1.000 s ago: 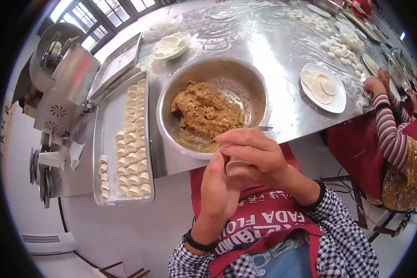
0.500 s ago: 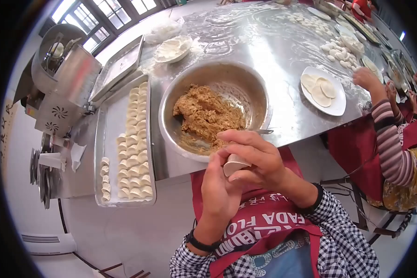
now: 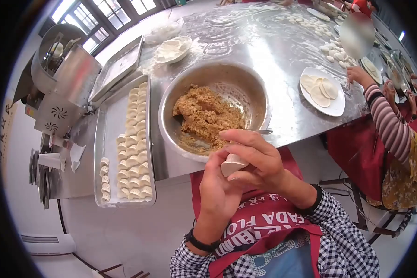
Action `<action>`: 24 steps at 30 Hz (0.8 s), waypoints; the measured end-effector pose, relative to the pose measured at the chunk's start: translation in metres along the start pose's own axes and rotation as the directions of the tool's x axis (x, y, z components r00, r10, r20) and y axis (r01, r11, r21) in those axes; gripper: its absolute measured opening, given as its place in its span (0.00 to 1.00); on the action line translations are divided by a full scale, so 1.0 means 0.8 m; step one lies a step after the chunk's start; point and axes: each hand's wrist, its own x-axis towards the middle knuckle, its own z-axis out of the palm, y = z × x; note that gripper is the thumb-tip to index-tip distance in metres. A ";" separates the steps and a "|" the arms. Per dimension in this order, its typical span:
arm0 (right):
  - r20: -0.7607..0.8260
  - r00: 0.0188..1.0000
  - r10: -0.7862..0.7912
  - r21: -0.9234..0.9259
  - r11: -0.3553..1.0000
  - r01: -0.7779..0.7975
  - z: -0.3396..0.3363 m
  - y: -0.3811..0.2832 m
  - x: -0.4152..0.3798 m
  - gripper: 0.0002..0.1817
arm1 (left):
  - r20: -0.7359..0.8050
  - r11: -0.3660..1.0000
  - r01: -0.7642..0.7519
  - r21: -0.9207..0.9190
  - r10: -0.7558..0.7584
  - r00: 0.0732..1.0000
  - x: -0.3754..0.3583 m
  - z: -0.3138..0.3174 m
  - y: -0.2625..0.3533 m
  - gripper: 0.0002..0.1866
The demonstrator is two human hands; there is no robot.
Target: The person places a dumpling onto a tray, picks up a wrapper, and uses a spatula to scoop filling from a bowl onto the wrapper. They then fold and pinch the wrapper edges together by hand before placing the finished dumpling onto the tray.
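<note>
1. We've got both hands together just in front of the bowl (image 3: 213, 109), below the edge of the desk (image 3: 282, 51): our left hand (image 3: 217, 190) cups a dumpling (image 3: 233, 164) from below, and our right hand (image 3: 257, 160) is clamped over its top, pinching the fold.
2. The dumpling hangs over our apron (image 3: 264, 222), not over the desk, so a slack grip could drop it into our lap.
3. Squeeze too hard and the thin dough could split, letting filling out at the seam.
4. The filling (image 3: 206, 116) sits heaped in the bowl right beyond our knuckles; a spoon handle (image 3: 263, 132) pokes over the rim, easy to knock.
5. The tray (image 3: 107, 139) left of the bowl is packed with rows of dumplings, so crowding looks likely there.
</note>
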 end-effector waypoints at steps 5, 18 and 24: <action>0.073 0.984 -0.159 -0.054 0.985 0.164 -0.004 0.015 -0.004 0.15 | -0.064 0.991 -0.023 -0.129 0.015 0.998 0.006 0.003 -0.007 0.20; 0.077 0.983 0.168 0.406 0.895 -0.185 -0.018 0.000 -0.018 0.06 | 0.014 0.997 -0.052 0.051 0.052 0.999 -0.001 0.001 -0.010 0.22; 0.101 0.994 0.035 0.304 0.951 -0.064 -0.021 0.002 -0.035 0.08 | 0.041 0.978 -0.029 0.207 0.021 0.999 -0.010 -0.013 -0.009 0.21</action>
